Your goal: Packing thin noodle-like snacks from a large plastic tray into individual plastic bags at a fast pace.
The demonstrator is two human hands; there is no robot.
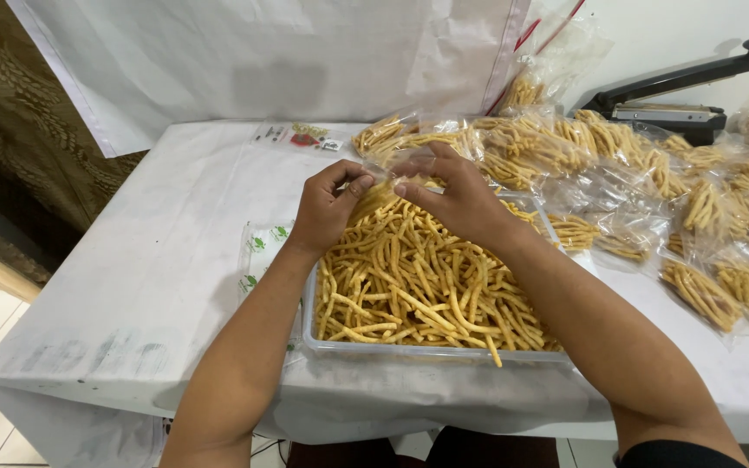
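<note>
Both hands hold bag; tray at table edge.

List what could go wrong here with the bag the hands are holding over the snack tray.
1. Both hands, left hand and right hand, pinch the thin clear bag open above the tray; it might slip or tear.
2. The snack sticks are heaped to the rim, one already over the front edge, so more may spill.
3. The filled bags crowd the table's right side and could slide off.
</note>
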